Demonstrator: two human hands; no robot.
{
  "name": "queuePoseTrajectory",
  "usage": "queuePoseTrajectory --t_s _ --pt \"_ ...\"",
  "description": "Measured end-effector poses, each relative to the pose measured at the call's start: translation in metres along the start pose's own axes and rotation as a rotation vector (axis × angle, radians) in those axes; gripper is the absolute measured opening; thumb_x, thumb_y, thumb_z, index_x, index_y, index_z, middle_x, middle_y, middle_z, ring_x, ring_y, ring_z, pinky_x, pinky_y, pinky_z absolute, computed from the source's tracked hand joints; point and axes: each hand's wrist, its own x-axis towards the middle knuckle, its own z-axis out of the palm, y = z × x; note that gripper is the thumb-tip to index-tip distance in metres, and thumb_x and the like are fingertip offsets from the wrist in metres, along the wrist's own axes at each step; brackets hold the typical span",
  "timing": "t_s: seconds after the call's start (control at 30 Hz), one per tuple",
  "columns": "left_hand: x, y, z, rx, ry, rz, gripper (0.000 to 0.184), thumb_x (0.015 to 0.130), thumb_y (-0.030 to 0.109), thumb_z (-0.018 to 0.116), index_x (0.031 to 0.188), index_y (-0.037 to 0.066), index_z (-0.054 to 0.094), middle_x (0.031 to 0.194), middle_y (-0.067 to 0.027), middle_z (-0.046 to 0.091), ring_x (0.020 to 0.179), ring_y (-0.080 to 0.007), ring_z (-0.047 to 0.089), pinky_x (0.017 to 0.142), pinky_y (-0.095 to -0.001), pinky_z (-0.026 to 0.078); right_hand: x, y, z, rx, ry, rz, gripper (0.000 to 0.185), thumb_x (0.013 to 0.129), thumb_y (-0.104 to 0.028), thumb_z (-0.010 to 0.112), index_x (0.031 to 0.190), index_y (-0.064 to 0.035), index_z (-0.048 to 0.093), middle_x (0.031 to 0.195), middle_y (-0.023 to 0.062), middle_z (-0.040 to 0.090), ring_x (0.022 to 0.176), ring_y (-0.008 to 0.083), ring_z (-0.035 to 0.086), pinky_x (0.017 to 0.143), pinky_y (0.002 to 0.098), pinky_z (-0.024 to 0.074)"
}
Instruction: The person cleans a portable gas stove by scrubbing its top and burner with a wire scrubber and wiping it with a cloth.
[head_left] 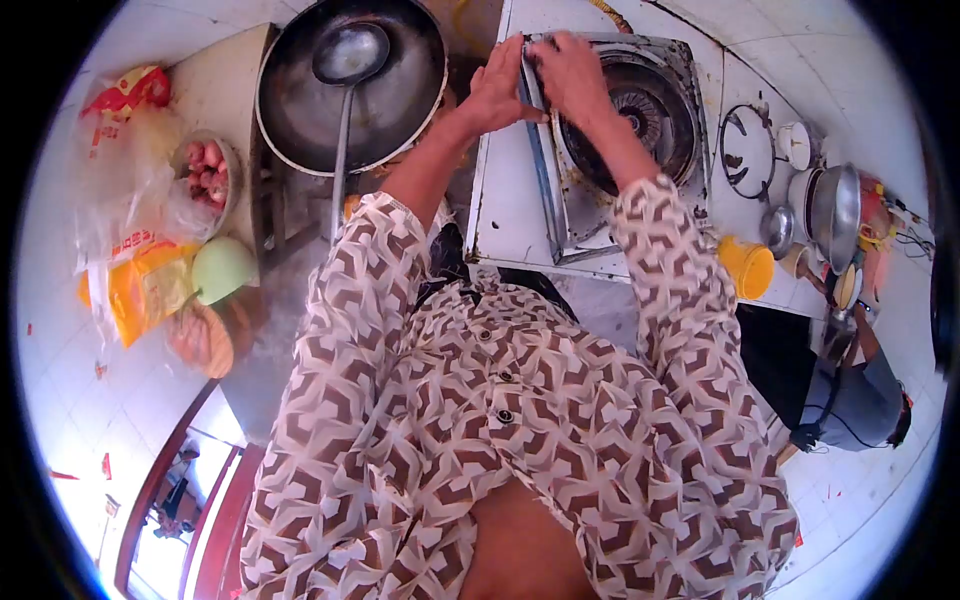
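Observation:
A grimy gas stove (587, 236) with a round burner (640, 115) stands on a white-topped counter (500, 200). My left hand (497, 95) lies along the stove's left edge, its fingers stretched upward and the thumb pointing right. Over the stove's upper left corner, my right hand (575, 80) bends its fingers down onto the rim; they are slightly blurred, and whether they grip anything is hidden. Left of my left hand sits a large black wok (300, 120) with a metal ladle (350, 55) in it.
On the left are a bowl of red onions (208, 175), plastic bags (125, 200) and a green bowl (223, 270). To the right are a ring-shaped pot stand (733, 160), a yellow container (746, 266) and metal pots (835, 215). Another person (860, 395) is at lower right.

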Motion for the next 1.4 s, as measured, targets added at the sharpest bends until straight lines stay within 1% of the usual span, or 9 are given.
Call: queuePoseTrajectory --t_s 0.13,0.37,0.5,0.6,0.8,1.03,1.17,1.3,1.4 --pt "-0.001 0.001 -0.003 -0.058 0.001 -0.002 0.131 0.056 0.035 0.089 0.154 0.006 0.007 0.157 -0.0154 0.019 0.147 -0.0315 0.016 0.114 -0.0552 0.017 -0.037 -0.015 -0.003 0.164 0.023 -0.049 0.022 0.080 -0.010 0.063 0.099 -0.0163 0.071 0.103 0.0103 0.061 0.103 0.0341 0.057 0.082 0.0482 0.0476" --pt "-0.001 0.009 -0.005 0.015 -0.011 -0.046 0.132 0.056 0.036 0.090 0.154 0.007 0.007 0.158 -0.0142 0.018 0.147 -0.0311 0.017 0.113 -0.0571 0.017 0.005 0.001 0.010 0.078 0.151 0.084 0.022 0.081 -0.009 0.060 0.099 -0.0166 0.070 0.105 0.0120 0.061 0.102 0.0353 0.056 0.083 0.0489 0.0454" --pt "-0.001 0.008 -0.003 0.056 -0.037 -0.064 0.132 0.056 0.036 0.090 0.154 0.007 0.007 0.158 -0.0145 0.017 0.147 -0.0311 0.016 0.113 -0.0591 0.016 -0.058 -0.022 -0.009 0.217 0.050 0.033 0.027 0.075 -0.006 0.065 0.100 -0.0156 0.070 0.108 0.0099 0.060 0.106 0.0335 0.054 0.086 0.0480 0.0441" --pt "-0.003 0.006 -0.009 0.070 -0.069 -0.052 0.133 0.057 0.037 0.090 0.155 0.008 0.006 0.158 -0.0145 0.016 0.148 -0.0309 0.016 0.112 -0.0600 0.016 -0.057 -0.022 -0.007 0.205 0.074 0.028 0.030 0.072 -0.004 0.067 0.099 -0.0157 0.070 0.107 0.0084 0.060 0.107 0.0324 0.054 0.086 0.0480 0.0444" --pt "0.001 0.011 -0.008 0.097 -0.101 -0.073 0.132 0.058 0.037 0.090 0.155 0.009 0.005 0.159 -0.0140 0.017 0.148 -0.0306 0.014 0.113 -0.0599 0.015 -0.005 0.028 0.008 -0.028 0.189 0.158 0.023 0.075 -0.007 0.065 0.095 -0.0156 0.072 0.100 0.0069 0.062 0.102 0.0317 0.056 0.084 0.0473 0.0463" --pt "0.004 0.006 -0.008 0.102 -0.095 -0.065 0.131 0.058 0.036 0.090 0.155 0.010 0.006 0.159 -0.0136 0.017 0.148 -0.0303 0.015 0.113 -0.0600 0.014 -0.048 -0.001 -0.007 0.175 0.066 0.000 0.021 0.078 -0.013 0.065 0.098 -0.0154 0.071 0.100 0.0067 0.061 0.102 0.0304 0.057 0.083 0.0484 0.0457" --pt "0.003 0.016 -0.011 0.138 -0.101 -0.086 0.130 0.059 0.037 0.089 0.155 0.010 0.006 0.159 -0.0141 0.017 0.148 -0.0310 0.017 0.113 -0.0602 0.015 -0.022 0.022 0.007 0.089 0.114 0.131 0.028 0.077 -0.011 0.065 0.104 -0.0170 0.069 0.107 0.0079 0.058 0.107 0.0306 0.054 0.084 0.0501 0.0443" --pt "0.007 0.010 -0.009 0.171 -0.130 -0.080 0.131 0.059 0.037 0.089 0.155 0.010 0.005 0.159 -0.0145 0.016 0.147 -0.0311 0.017 0.112 -0.0609 0.016 -0.083 -0.023 -0.013 0.144 0.034 0.066 0.026 0.079 -0.006 0.063 0.104 -0.0117 0.068 0.114 0.0091 0.058 0.110 0.0307 0.053 0.087 0.0470 0.0431" --pt "0.005 0.007 -0.011 0.199 -0.147 -0.057 0.131 0.060 0.036 0.089 0.155 0.009 0.003 0.160 -0.0135 0.014 0.148 -0.0311 0.016 0.112 -0.0618 0.016 -0.127 -0.049 -0.029 0.178 0.011 0.133 0.026 0.080 -0.004 0.061 0.105 -0.0098 0.067 0.113 0.0090 0.057 0.110 0.0301 0.052 0.087 0.0458 0.0419"
